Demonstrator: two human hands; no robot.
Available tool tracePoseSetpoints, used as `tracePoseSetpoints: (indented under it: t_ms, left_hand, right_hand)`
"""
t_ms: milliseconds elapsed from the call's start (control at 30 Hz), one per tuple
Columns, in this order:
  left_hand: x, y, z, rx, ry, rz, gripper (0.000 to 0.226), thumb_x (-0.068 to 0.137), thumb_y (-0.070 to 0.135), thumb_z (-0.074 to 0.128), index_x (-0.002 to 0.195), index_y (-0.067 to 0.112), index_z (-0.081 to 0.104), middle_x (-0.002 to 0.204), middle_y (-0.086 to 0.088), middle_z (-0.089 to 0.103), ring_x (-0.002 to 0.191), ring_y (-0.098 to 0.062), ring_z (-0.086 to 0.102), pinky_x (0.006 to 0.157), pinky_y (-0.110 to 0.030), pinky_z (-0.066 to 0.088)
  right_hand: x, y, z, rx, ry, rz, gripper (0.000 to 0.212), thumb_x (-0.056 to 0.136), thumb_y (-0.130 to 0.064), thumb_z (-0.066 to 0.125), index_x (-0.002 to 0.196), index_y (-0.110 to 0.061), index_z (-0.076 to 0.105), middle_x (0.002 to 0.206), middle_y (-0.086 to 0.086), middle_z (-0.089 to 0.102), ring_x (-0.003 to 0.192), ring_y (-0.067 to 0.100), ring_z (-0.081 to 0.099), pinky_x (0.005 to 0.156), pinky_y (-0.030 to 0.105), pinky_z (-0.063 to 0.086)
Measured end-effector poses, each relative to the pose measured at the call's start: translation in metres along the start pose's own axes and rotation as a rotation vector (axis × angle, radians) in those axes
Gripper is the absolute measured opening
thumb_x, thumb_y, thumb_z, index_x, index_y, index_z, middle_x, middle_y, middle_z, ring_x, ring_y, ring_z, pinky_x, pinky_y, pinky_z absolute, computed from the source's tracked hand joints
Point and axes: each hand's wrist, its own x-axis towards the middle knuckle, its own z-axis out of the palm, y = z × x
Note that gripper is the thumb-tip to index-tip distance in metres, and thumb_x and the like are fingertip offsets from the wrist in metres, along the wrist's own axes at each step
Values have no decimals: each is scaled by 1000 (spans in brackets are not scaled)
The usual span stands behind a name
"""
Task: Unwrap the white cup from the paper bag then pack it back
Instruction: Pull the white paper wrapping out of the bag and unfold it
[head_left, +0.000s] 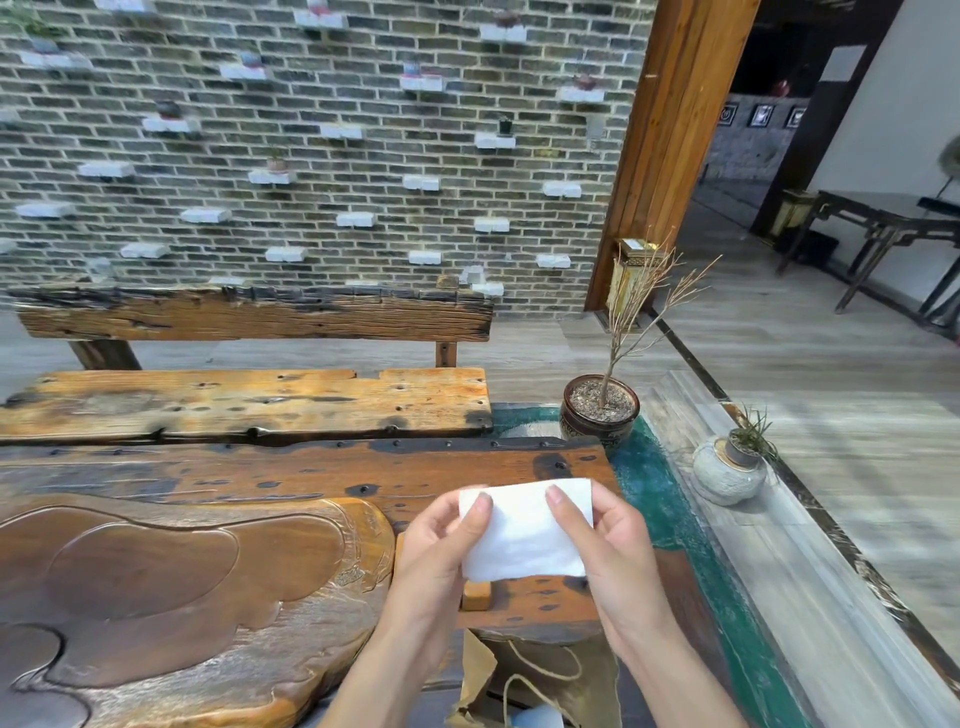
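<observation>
A white wrapped bundle (524, 535) of soft white sheet is held up above the wooden table (311, 467). My left hand (441, 545) grips its left side, thumb on the front. Its right side is gripped by my right hand (618, 551), thumb also on the front. The cup itself is hidden inside the wrapping. A brown paper bag (550, 680) with twine handles stands open below my wrists at the table's near edge, with something pale blue-white (537, 717) showing inside.
A carved wooden tea tray (182, 582) fills the table's left. A small wooden block (476, 596) lies under the bundle. A potted dry twig (600, 410) and a grey stone pot (727, 470) stand at right. A wooden bench (249, 400) lies beyond.
</observation>
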Motion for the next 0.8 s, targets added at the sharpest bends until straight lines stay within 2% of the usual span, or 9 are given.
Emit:
tracePoseSetpoints:
  t_ms: [67, 133, 300, 400, 467, 533, 600, 700, 800]
  left_hand:
    - [0, -2, 2, 10, -21, -19, 42, 80, 38, 72, 104, 4, 72, 95, -18, 70, 80, -30, 62, 62, -32, 48]
    - [-1, -3, 7, 26, 31, -2, 38, 83, 37, 72, 102, 4, 72, 91, -17, 69, 78, -28, 62, 66, -32, 42]
    - [0, -7, 24, 182, 206, 198, 26, 95, 29, 57, 87, 7, 69, 75, -6, 68, 68, -18, 59, 61, -36, 44]
    - [0, -8, 27, 263, 287, 295, 26, 97, 27, 55, 83, 9, 67, 71, 0, 69, 64, -12, 60, 56, -33, 45]
    - [0, -10, 25, 294, 319, 338, 24, 96, 25, 55, 81, 11, 68, 70, 1, 68, 62, -8, 58, 55, -30, 44]
    - [2, -10, 24, 314, 336, 354, 23, 96, 24, 56, 79, 13, 68, 70, 1, 68, 61, -7, 57, 54, -30, 42]
    - [3, -12, 22, 336, 339, 355, 23, 95, 25, 57, 77, 14, 67, 70, 0, 68, 60, -8, 57, 54, -31, 41]
    - [5, -9, 16, 361, 319, 357, 24, 95, 26, 58, 75, 14, 66, 66, 3, 67, 58, -7, 57, 52, -29, 41]
    - [10, -2, 8, 444, 165, 334, 22, 91, 28, 64, 76, 13, 69, 67, -2, 67, 60, -10, 58, 54, -30, 41]
  right_hand:
    - [0, -1, 4, -4, 34, -29, 21, 86, -29, 67, 91, -9, 72, 87, 12, 75, 79, 20, 68, 67, 36, 52]
    - [0, -2, 8, -39, 76, -54, 22, 88, -32, 67, 87, -10, 70, 83, 12, 72, 76, 18, 66, 65, 36, 50]
    - [2, 7, 18, -315, 266, -164, 29, 89, -52, 60, 81, -25, 67, 74, -7, 67, 67, 11, 60, 59, 32, 45]
    - [1, 7, 22, -410, 322, -247, 26, 91, -52, 58, 80, -30, 66, 77, -13, 67, 67, 11, 59, 54, 27, 42]
    - [0, 6, 21, -421, 319, -281, 21, 89, -50, 56, 80, -33, 66, 77, -12, 68, 65, 15, 59, 49, 31, 40]
    - [0, 6, 18, -415, 304, -302, 19, 91, -48, 59, 80, -34, 66, 71, 1, 68, 58, 24, 58, 44, 38, 37]
    - [-1, 7, 15, -381, 286, -291, 23, 92, -46, 60, 79, -29, 67, 61, 9, 67, 55, 30, 60, 42, 33, 34]
    - [-3, 9, 6, -326, 240, -223, 26, 94, -38, 57, 77, -21, 68, 63, 3, 73, 58, 19, 68, 46, 29, 40]
    - [-2, 11, -7, -329, 79, -162, 39, 95, -50, 54, 76, -18, 68, 66, 3, 70, 58, 14, 65, 48, 29, 38]
